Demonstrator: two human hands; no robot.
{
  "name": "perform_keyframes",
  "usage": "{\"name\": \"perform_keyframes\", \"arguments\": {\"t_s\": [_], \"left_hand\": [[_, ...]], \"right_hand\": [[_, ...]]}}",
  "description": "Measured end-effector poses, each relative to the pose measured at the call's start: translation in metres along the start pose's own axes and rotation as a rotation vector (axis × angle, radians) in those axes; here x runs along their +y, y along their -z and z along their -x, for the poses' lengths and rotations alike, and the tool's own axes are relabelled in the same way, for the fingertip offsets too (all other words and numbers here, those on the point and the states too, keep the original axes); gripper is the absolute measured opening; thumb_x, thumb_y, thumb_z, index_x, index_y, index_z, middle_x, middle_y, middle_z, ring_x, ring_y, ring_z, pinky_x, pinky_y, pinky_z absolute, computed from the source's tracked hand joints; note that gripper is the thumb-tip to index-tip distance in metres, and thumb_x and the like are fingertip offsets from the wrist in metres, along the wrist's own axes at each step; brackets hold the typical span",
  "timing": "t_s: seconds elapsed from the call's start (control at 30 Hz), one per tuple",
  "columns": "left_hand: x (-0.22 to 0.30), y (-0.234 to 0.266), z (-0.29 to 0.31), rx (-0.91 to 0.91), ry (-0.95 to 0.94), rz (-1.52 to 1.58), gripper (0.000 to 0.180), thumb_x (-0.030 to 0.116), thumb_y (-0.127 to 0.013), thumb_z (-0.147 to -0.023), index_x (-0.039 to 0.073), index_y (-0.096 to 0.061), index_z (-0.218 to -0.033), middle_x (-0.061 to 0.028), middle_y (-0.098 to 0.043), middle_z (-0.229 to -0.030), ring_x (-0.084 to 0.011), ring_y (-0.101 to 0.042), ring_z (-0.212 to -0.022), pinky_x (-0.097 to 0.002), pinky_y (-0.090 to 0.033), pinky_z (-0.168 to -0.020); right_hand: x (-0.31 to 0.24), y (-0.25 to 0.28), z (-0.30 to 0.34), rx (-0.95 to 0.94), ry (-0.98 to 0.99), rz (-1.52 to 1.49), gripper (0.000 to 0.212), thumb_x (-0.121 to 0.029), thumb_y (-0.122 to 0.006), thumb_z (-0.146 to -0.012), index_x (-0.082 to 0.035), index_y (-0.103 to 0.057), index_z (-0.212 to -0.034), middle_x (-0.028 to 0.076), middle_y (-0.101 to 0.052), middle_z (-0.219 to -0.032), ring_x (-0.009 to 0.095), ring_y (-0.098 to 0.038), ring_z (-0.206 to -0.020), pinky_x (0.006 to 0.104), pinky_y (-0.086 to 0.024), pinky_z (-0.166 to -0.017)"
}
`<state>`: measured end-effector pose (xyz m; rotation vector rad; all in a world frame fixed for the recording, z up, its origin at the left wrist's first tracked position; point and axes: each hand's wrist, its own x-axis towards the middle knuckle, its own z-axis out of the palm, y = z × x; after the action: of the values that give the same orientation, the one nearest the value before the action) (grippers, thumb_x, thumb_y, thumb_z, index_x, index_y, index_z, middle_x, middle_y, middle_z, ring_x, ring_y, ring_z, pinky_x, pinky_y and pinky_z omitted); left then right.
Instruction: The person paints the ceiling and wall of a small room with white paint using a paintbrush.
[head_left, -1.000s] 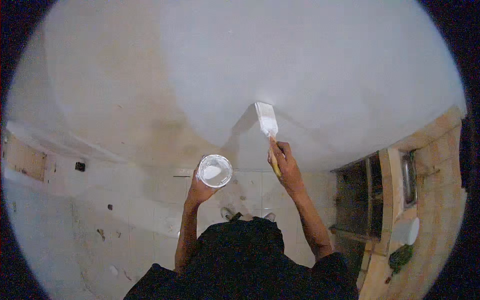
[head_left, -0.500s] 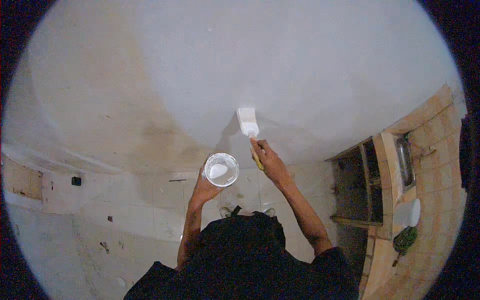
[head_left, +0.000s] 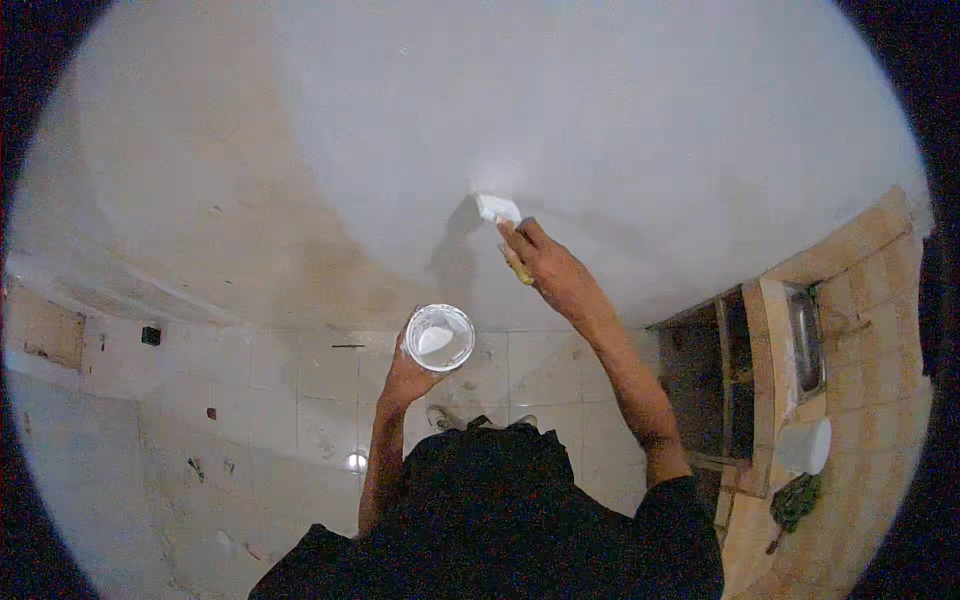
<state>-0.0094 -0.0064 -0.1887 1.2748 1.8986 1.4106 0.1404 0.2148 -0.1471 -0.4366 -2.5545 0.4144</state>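
In front of me rises a wall [head_left: 600,110], whitish over its middle and right and stained tan to the left. My right hand [head_left: 555,270] grips a paintbrush [head_left: 498,208] by its yellowish handle, and the white-coated bristles lie against the wall. Lower and to the left, my left hand [head_left: 405,375] is wrapped around an open round tub of white paint [head_left: 440,340]. White paint also coats the tub's inner wall and rim. Most of the left fingers are hidden behind the tub.
A tiled counter [head_left: 850,380] with a metal sink [head_left: 806,345] stands on the right. A white bowl-like object [head_left: 806,445] and a green bundle [head_left: 796,502] rest on it. Dark open shelves [head_left: 700,380] lie beneath. Small bits of debris and a black box-shaped object [head_left: 150,335] dot the tiled floor [head_left: 320,420].
My right hand has moved up the wall with the paintbrush, whose bristles now look foreshortened. The left hand and the tub stay nearly in place.
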Motion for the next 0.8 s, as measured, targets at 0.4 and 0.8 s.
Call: {"name": "perform_keyframes", "arguments": {"t_s": [0.4, 0.8], "left_hand": [[-0.019, -0.002, -0.007, -0.056, -0.019, -0.023, 0.071, 0.013, -0.086, -0.060, 0.002, -0.048, -0.119, -0.0094, -0.059, -0.110, -0.0192, -0.056, -0.104, -0.0345, -0.045, -0.095], [-0.024, -0.008, -0.001, -0.027, 0.115, -0.078, 0.079, 0.021, -0.090, -0.058, 0.002, -0.049, -0.123, -0.0123, -0.059, -0.118, -0.0250, -0.056, -0.111, -0.0379, -0.044, -0.098]], "right_hand": [[0.026, -0.120, 0.021, 0.112, 0.165, 0.427, 0.053, -0.005, -0.052, -0.089, -0.010, -0.039, -0.139, 0.017, -0.050, -0.115, 0.030, -0.059, -0.096, 0.0384, -0.053, -0.082], [0.035, -0.132, 0.072, 0.508, -0.919, -1.426, 0.036, -0.029, -0.055, -0.093, 0.003, -0.055, -0.110, 0.015, -0.065, -0.096, 0.024, -0.066, -0.088, 0.0358, -0.056, -0.074]]}}
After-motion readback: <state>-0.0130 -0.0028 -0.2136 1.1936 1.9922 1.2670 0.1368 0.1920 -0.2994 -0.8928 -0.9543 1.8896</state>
